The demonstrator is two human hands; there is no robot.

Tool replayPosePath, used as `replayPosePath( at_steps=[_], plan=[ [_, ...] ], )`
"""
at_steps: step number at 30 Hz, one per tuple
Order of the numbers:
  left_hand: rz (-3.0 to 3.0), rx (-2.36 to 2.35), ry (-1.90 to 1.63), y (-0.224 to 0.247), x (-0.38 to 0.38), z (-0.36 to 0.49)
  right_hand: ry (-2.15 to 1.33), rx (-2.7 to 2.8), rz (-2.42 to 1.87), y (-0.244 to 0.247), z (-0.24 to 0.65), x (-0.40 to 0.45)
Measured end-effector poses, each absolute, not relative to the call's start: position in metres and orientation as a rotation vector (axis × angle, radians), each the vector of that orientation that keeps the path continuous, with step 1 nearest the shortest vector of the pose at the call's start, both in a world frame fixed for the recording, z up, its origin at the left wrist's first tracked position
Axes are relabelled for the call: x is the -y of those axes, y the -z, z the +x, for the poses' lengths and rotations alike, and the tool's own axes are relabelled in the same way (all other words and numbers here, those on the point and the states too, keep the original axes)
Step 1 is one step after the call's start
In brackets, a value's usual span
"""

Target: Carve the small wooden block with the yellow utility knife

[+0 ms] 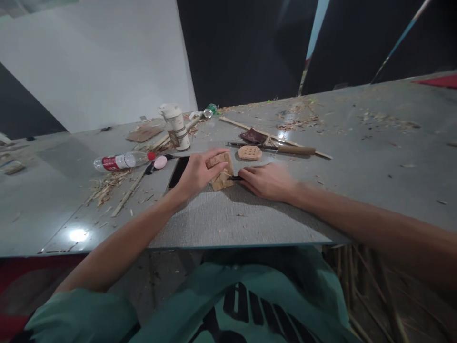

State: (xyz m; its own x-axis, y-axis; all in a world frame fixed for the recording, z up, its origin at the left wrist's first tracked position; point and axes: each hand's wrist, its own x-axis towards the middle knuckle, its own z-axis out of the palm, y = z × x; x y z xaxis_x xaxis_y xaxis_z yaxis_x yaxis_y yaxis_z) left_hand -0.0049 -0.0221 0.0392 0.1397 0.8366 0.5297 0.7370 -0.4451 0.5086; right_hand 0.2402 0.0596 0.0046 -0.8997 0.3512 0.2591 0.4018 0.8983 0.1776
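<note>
My left hand (198, 174) presses a small tan wood block (224, 180) against the table, its thumb and fingers closed around the block's upper part. On the right, my right hand (266, 181) is closed, slightly smeared by motion, around a thin dark carving tool (234, 178). The tool's front end touches the block's right side; its handle is mostly hidden in my fingers. Just beyond my hands lies a rounded wooden piece with several small holes (250, 152). A dark phone-like slab (178, 172) lies partly beneath my left hand.
Behind the hands rest a brown-handled tool (296, 150), a dark brown scrap (254, 136) and a long wood strip (235, 125). To the left are a white tumbler (176, 127), a lying plastic bottle (123, 162) and wood shavings (110, 186). A green can (210, 111) lies farther back.
</note>
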Motion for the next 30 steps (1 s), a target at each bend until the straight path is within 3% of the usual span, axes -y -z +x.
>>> replayPosePath(
  at_steps=[30],
  plan=[
    [2.258, -1.520, -1.212, -0.036, 0.014, -0.012, 0.349, 2.867, -0.596, -0.011, 0.232, -0.055]
  ],
)
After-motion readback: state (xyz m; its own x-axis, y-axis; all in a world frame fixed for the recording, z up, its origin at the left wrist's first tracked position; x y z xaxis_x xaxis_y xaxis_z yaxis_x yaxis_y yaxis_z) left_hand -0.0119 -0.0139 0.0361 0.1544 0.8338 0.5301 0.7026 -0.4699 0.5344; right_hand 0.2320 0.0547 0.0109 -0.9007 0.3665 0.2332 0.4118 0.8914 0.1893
